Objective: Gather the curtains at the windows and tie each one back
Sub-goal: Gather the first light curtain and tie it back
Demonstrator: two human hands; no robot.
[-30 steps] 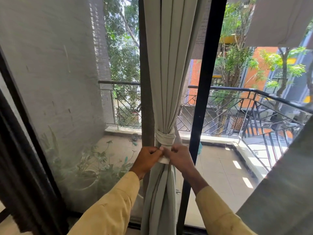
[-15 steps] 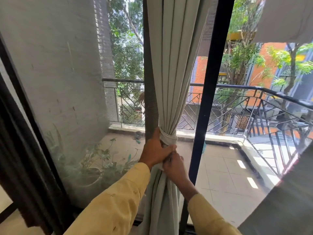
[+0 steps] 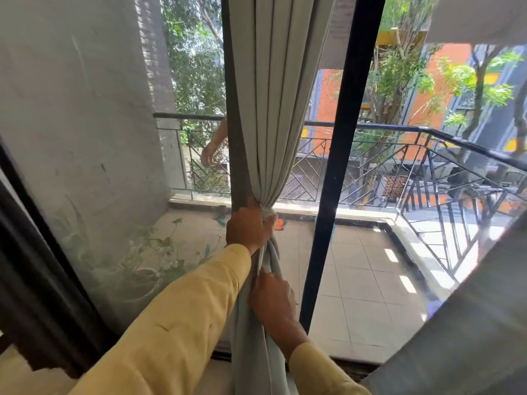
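The right hand (image 3: 272,297) is moved down from the tie (image 3: 268,212), fingers clamped on the curtain's (image 3: 273,109) lower folds. The left hand (image 3: 251,223) is clamped round the tie, beside the frame (image 3: 232,81). The folds should be drawn down evenly while the tie is held firm.

Tiled balcony floor (image 3: 356,280), potted plants (image 3: 142,269) at left, small orange object (image 3: 279,223), perhaps plastic

A black window frame (image 3: 342,166) stands upright against the glass. Outside is a balcony with a pale tiled floor (image 3: 356,295), and bright sun patches (image 3: 391,255) fall near its right edge. A dark metal railing (image 3: 399,129) with slanted bars runs round it. A grey wall (image 3: 71,109) closes the left side, with potted plants (image 3: 142,269) at its foot. Beyond stand green trees (image 3: 194,67) and an orange building (image 3: 427,98).
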